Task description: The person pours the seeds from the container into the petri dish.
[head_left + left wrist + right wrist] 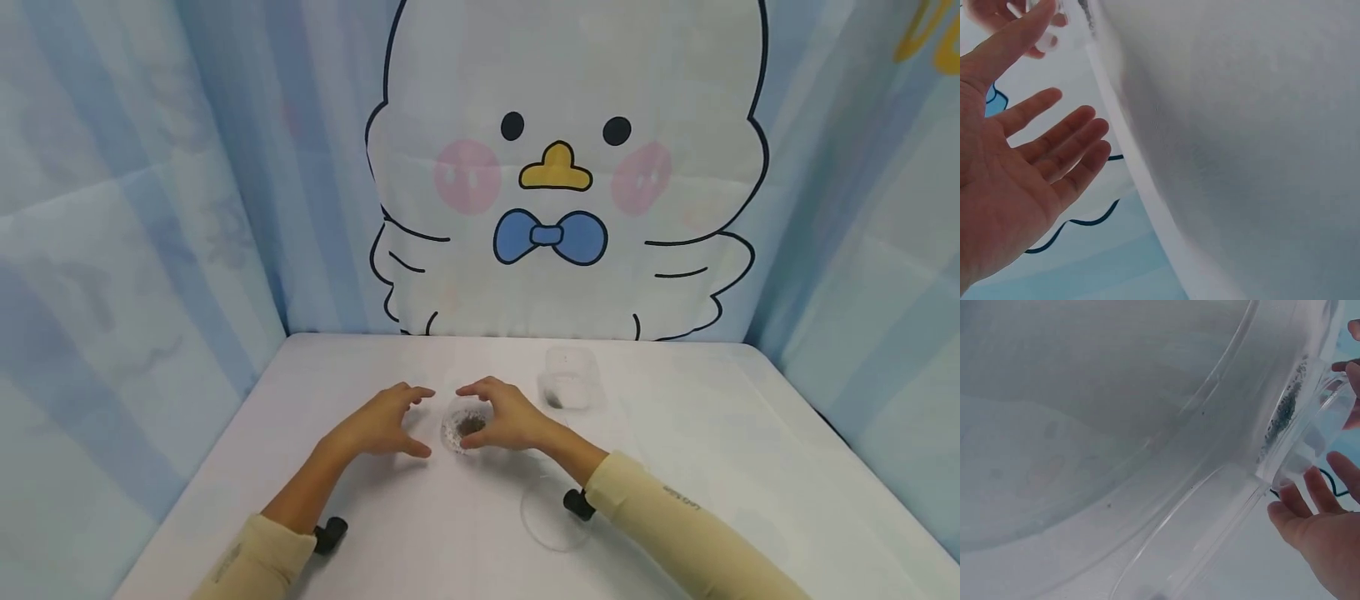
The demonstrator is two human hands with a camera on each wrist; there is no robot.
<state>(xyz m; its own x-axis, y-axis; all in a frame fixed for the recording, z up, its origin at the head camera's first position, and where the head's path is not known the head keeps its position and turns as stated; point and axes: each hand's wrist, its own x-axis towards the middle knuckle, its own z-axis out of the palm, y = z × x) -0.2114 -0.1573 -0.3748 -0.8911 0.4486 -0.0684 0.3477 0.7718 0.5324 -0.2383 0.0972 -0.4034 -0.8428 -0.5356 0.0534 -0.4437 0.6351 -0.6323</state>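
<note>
A round clear tub (451, 433) with dark grains and white bits stands mid-table between the hands. My left hand (378, 422) is to its left, apart from it, with fingers spread and thumb extended; its palm shows bare in the left wrist view. My right hand (512, 419) spans the tub's right side, index finger near the far rim and thumb over the near rim. Loosely bent fingers (1315, 490) lie right at the clear wall in the right wrist view, where dark grains (1283, 419) show through the plastic.
A clear square box (572, 385) with a dark patch inside stands behind the right hand. A thin clear disc (552, 550) lies near the right wrist. A printed curtain (330, 208) rises beyond the table's (420, 542) back edge.
</note>
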